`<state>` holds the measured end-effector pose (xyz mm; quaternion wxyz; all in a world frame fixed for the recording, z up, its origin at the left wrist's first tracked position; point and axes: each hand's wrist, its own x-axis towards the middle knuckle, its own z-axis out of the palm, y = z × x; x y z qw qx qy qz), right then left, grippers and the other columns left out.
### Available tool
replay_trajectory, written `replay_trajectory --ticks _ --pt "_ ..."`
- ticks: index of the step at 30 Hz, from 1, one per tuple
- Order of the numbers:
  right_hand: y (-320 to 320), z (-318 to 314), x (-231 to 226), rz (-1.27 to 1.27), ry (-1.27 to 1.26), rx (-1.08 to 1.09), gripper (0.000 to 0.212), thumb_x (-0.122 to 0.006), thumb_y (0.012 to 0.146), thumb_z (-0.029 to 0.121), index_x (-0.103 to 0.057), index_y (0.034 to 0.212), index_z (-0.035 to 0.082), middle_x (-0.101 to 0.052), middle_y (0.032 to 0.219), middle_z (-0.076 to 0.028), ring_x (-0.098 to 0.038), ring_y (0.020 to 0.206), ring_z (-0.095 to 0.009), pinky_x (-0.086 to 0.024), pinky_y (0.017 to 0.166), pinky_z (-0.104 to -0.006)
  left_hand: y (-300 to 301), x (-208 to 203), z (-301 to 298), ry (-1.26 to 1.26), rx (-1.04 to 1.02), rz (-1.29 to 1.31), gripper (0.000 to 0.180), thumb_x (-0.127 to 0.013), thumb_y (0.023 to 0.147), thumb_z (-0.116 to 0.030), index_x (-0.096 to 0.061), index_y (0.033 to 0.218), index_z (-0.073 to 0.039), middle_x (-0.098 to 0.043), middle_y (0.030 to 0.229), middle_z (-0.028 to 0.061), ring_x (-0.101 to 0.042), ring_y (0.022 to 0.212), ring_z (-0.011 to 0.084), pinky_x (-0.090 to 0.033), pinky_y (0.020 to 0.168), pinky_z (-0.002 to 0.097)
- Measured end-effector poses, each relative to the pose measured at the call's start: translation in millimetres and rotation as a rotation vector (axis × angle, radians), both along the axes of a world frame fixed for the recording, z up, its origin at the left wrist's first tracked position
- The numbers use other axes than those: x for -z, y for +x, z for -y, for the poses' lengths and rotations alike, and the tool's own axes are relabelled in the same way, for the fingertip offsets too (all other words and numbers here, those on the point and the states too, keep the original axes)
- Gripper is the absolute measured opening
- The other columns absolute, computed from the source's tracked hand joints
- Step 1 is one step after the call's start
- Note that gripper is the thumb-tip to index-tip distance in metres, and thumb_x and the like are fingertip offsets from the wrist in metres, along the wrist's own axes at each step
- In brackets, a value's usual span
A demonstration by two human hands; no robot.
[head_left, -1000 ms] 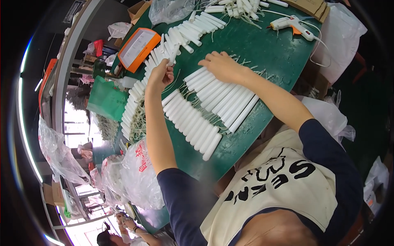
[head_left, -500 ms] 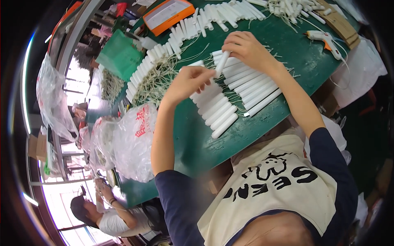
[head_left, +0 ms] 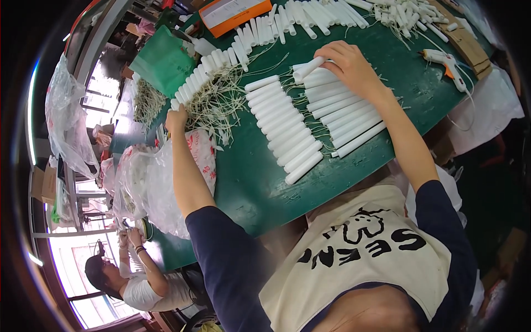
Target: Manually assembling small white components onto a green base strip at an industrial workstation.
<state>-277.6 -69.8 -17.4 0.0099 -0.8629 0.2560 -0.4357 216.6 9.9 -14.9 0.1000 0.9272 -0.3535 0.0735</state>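
My right hand [head_left: 349,67] is closed on the end of a white tube [head_left: 307,70], which lies at the far end of a row of longer white tubes [head_left: 343,113] with thin cords at their ends. My left hand [head_left: 177,119] reaches far out to the left, its fingers closed on the white tube [head_left: 176,104] at the near end of a curved row of upright-leaning tubes [head_left: 193,83]. Pale tangled cords [head_left: 218,99] trail from that row. Between my arms, a column of white tubes [head_left: 285,130] lies side by side on the green table [head_left: 249,191].
An orange-rimmed box [head_left: 235,15] and green plastic sheet [head_left: 161,60] lie beyond the curved row. A hot glue gun [head_left: 445,67] rests at the right beside cardboard [head_left: 467,47]. Clear plastic bags [head_left: 160,182] crowd the left edge; another person [head_left: 138,276] sits beyond them.
My left hand has left the tube near my right hand and moved left to the curved row. My right hand has brought its tube down against the row of longer tubes.
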Motion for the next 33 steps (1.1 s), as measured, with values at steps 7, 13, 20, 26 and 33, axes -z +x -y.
replay_trajectory --ticks 7,13,20,26,33 --pt "-1.2 -0.6 -2.5 0.023 0.068 0.001 0.019 -0.057 0.084 0.012 -0.055 0.102 0.007 -0.058 0.098 -0.006 -0.054 0.095 -0.024 -0.040 0.084 -0.0340 23.9 8.8 16.9 -0.101 -0.103 -0.222 0.066 -0.056 0.075 -0.052 -0.060 0.104 0.007 -0.059 0.109 0.0238 -0.057 0.102 0.0371 -0.043 0.088 0.0406" --pt "6.0 -7.3 -8.0 0.018 0.076 0.016 0.018 -0.056 0.086 0.017 -0.056 0.101 0.007 -0.059 0.091 -0.006 -0.054 0.090 -0.023 -0.039 0.082 -0.0354 56.3 -15.5 -2.5 -0.190 -0.032 -0.156 0.059 -0.067 0.065 -0.050 -0.066 0.092 0.002 -0.066 0.087 0.0190 -0.064 0.086 0.0296 -0.047 0.077 0.0364" --pt "-1.9 -9.5 -10.0 -0.054 0.094 0.067 0.021 -0.056 0.086 0.017 -0.057 0.102 0.004 -0.059 0.095 -0.009 -0.054 0.090 -0.026 -0.040 0.083 -0.0352 -60.7 -102.3 -26.0 -0.370 0.243 0.003 0.047 -0.067 0.072 -0.042 -0.064 0.095 0.000 -0.067 0.083 0.0145 -0.064 0.081 0.0267 -0.047 0.073 0.0356" --pt "-4.3 -6.2 -5.6 -0.050 0.113 0.041 0.022 -0.054 0.088 0.018 -0.057 0.103 0.003 -0.058 0.097 -0.010 -0.053 0.091 -0.028 -0.040 0.084 -0.0352 -89.5 -110.5 -33.8 -0.626 0.335 0.058 0.032 -0.064 0.080 -0.032 -0.062 0.089 -0.001 -0.067 0.082 0.0119 -0.066 0.073 0.0227 -0.048 0.066 0.0310" --pt "-3.9 -9.7 -6.6 -0.039 0.167 0.043 0.024 -0.052 0.088 0.020 -0.056 0.105 0.003 -0.057 0.096 -0.011 -0.052 0.092 -0.030 -0.040 0.084 -0.0357 -60.7 -65.2 -28.2 -0.503 0.449 0.057 0.037 -0.067 0.075 -0.036 -0.064 0.087 -0.001 -0.066 0.075 0.0111 -0.065 0.072 0.0226 -0.049 0.068 0.0331"
